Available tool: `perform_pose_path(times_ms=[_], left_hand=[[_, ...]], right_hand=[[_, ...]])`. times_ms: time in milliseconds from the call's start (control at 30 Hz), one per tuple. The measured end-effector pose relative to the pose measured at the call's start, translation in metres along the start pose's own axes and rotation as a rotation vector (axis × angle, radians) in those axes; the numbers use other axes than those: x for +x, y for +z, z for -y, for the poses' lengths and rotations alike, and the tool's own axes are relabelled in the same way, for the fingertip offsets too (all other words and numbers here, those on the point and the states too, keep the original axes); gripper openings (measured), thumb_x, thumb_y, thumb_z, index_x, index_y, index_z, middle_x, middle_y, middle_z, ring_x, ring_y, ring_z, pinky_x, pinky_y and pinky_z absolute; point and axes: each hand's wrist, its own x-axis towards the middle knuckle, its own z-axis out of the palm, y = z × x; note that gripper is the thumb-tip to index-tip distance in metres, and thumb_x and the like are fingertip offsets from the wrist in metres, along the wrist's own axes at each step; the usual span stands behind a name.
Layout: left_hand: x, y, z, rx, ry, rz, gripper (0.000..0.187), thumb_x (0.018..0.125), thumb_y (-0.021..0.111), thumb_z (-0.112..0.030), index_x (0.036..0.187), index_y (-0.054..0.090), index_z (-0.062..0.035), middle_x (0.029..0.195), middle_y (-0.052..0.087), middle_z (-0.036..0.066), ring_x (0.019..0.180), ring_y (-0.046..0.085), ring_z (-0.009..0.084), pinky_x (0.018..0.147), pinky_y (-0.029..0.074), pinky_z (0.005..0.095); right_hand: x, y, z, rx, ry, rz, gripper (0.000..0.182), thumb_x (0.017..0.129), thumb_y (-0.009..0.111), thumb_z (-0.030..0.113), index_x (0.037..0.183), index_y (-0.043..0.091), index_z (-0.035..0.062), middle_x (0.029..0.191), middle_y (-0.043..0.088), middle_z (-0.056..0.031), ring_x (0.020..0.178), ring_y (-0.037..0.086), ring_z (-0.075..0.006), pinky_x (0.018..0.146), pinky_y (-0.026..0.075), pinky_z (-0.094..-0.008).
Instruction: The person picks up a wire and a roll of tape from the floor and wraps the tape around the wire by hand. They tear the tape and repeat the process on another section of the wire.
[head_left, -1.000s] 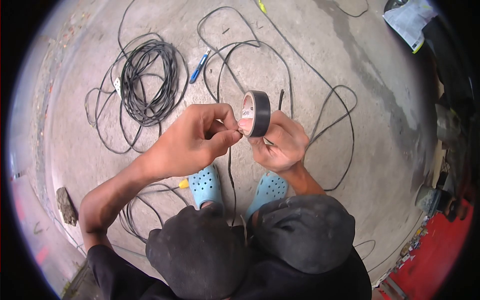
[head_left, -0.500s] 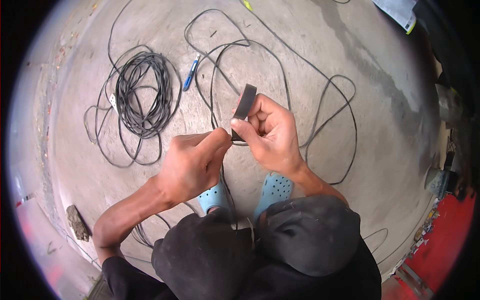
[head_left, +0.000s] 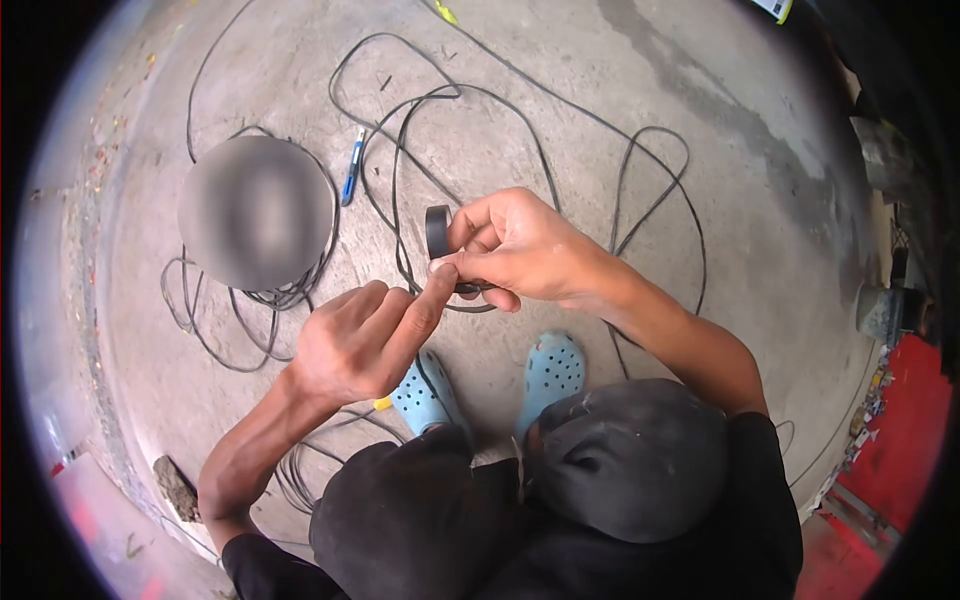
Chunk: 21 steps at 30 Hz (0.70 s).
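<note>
My right hand (head_left: 525, 248) is closed, with a roll of black tape (head_left: 437, 232) at its fingertips. A short stretch of black cable (head_left: 470, 288) passes beneath its thumb, among the curled fingers. My left hand (head_left: 358, 340) is closed too, its thumb and index finger pinching at the cable's left side, up against the right thumb. The exact spot where tape and cable meet is hidden by the fingers. Both hands are above the concrete floor, in front of my light blue clogs (head_left: 556, 370).
A coil of black cable (head_left: 290, 297) lies at the left, mostly behind a blurred patch. Beside it is a blue utility knife (head_left: 352, 172). Loose cable loops (head_left: 690, 200) spread across the floor (head_left: 780, 300). A stone chunk (head_left: 176, 490) sits lower left; a red surface (head_left: 915, 430) is at right.
The tape roll has come down and turned, now nearer the left fingers. My right hand has rotated over the cable and its forearm has swung outward. The view has shifted slightly.
</note>
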Motion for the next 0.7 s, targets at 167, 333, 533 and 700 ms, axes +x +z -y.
perform_pose_path(times_ms=[167, 333, 533, 700], left_hand=[[-0.006, 0.008, 0.001, -0.152, -0.11, -0.041, 0.033, 0.08, 0.073, 0.003, 0.113, 0.07, 0.004, 0.06, 0.05, 0.001, 0.047, 0.049, 0.0115, 0.042, 0.04, 0.0275], [-0.003, 0.018, 0.012, -0.697, -0.665, -0.01, 0.014, 0.09, 0.069, 0.002, 0.104, 0.07, 0.0047, 0.065, 0.063, 0.005, 0.05, 0.053, 0.011, 0.045, 0.039, 0.0261], [-0.004, 0.032, 0.056, -1.321, -1.115, 0.052, 0.014, 0.097, 0.067, -0.006, 0.102, 0.07, 0.0066, 0.071, 0.063, -0.004, 0.06, 0.043, -0.0011, 0.05, 0.028, 0.0195], [-0.003, 0.047, 0.082, -1.52, -1.196, 0.041, 0.013, 0.098, 0.067, -0.01, 0.099, 0.068, 0.0022, 0.066, 0.055, -0.008, 0.052, 0.034, -0.0011, 0.046, 0.022, 0.021]], right_hand=[[0.007, 0.001, 0.002, -0.141, 0.061, -0.087, 0.023, 0.092, 0.075, 0.013, 0.099, 0.058, -0.0024, 0.065, 0.06, -0.0033, 0.046, 0.05, -0.0058, 0.041, 0.036, -0.023], [0.022, -0.004, 0.006, -0.302, -0.195, -0.172, 0.016, 0.094, 0.068, 0.006, 0.104, 0.059, -0.0021, 0.069, 0.061, -0.0032, 0.054, 0.054, -0.006, 0.049, 0.042, -0.025], [0.044, -0.018, 0.007, -0.702, -0.771, -0.171, 0.015, 0.089, 0.063, -0.006, 0.102, 0.061, 0.0006, 0.092, 0.06, -0.0092, 0.073, 0.058, -0.0128, 0.064, 0.048, -0.0281], [0.054, -0.034, -0.007, -1.03, -0.992, -0.358, 0.025, 0.077, 0.075, -0.001, 0.099, 0.068, 0.0078, 0.099, 0.057, -0.0073, 0.089, 0.061, -0.0231, 0.073, 0.051, -0.0345]])
